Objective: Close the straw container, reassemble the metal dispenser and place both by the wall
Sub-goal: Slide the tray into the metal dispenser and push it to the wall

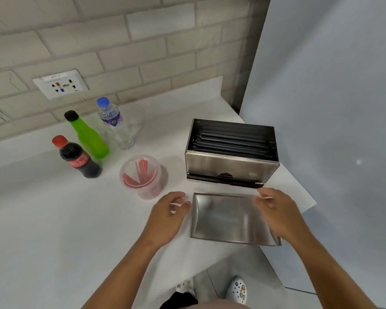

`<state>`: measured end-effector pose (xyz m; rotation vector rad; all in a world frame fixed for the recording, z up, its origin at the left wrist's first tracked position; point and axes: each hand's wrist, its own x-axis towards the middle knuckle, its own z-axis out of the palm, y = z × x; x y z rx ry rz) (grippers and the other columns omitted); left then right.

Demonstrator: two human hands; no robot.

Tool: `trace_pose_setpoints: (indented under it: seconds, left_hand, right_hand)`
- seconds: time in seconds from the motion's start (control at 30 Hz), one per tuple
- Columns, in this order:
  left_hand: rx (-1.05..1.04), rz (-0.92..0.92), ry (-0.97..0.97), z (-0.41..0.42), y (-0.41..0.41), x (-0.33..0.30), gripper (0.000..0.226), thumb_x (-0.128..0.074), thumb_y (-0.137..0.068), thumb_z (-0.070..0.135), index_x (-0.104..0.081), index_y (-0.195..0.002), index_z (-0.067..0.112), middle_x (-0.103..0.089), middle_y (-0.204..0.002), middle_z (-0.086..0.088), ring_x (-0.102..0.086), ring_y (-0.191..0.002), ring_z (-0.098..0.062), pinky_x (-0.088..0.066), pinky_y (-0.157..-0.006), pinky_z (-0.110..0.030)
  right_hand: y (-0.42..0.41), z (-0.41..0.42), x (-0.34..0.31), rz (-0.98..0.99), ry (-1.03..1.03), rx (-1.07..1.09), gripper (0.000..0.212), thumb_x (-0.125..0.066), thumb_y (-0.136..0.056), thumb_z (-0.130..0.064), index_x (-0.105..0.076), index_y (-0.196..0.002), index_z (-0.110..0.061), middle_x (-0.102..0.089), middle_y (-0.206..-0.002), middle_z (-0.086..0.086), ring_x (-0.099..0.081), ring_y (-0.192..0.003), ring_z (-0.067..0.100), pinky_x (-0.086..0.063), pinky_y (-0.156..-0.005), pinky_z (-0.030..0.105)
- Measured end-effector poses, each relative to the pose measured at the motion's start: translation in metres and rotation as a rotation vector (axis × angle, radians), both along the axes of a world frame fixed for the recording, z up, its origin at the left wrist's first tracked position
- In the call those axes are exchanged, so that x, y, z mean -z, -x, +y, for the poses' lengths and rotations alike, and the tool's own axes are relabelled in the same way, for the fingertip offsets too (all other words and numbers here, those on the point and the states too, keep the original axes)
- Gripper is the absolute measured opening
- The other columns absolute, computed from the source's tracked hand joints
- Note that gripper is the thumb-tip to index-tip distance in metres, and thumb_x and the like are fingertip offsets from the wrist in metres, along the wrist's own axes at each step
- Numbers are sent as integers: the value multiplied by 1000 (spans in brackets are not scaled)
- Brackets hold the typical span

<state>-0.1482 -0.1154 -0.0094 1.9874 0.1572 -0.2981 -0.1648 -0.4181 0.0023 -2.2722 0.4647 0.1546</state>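
The metal dispenser [230, 168] stands open-topped on the white counter, with black straws lying inside it. Its steel lid [227, 219] lies flat on the counter just in front of it, near the counter's front edge. My left hand [167, 215] hovers at the lid's left edge with fingers apart. My right hand [276, 210] is over the lid's right end, fingers curled and apart; whether it touches the lid is unclear. The clear round straw container [140, 175] holds red straws and stands lidless to the left of the dispenser.
Three bottles stand by the brick wall at the left: a cola bottle [78, 158], a green bottle [87, 136] and a water bottle [115, 123]. A wall socket [60, 83] is above them. The counter ends at the right beside a grey panel [332, 108].
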Motion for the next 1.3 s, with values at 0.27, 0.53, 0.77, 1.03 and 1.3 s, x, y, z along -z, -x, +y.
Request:
trace_pose_setpoints:
  seconds: [0.27,0.53,0.77,1.03,1.3]
  left_hand:
    - [62,130,-26,-40,17,20,44,-68,-97,43,-48,-137,43,-56,-120,24,-60,-95,7,-47,-66,-6]
    - [-61,34,-32,-57,27,5,24,-68,-98,36,-55,-91,55,-60,-97,35,-63,-84,12,-43,-62,-6]
    - [-138,-263,-60,-36,45,-50,48,-23,-94,82,-62,-117,65,-60,-119,45,-54,-117,18,-42,-91,-6]
    - [202,-568,-90,-31,29,-70,75,-54,-97,63,-22,-159,35,-23,-170,4,-21,-158,-12,-26,-123,-21]
    - [25,-832,84,-35,-19,-85,39,-59,-96,62,-45,-116,31,-54,-119,-12,-52,-135,-24,-41,-109,-29]
  right_hand:
    - [26,-45,34,186,194,14,56,-60,-101,-50,-56,-143,-14,-65,-131,11,-68,-109,30,-49,-84,29]
    - [21,-28,33,211,200,-105,35,-53,-107,-34,-60,-127,-6,-66,-113,12,-63,-100,25,-50,-85,34]
    - [7,-32,4,298,-66,-193,18,-55,-102,-5,-73,-104,-8,-74,-91,10,-70,-73,21,-57,-60,26]
    - [-13,-43,-39,394,-618,-208,28,-52,-104,-4,-74,-119,-13,-67,-66,8,-63,-54,17,-54,-52,28]
    - [-12,-47,-86,264,-965,-224,32,-51,-104,-34,-67,-132,-31,-76,-118,24,-69,-62,28,-60,-61,39]
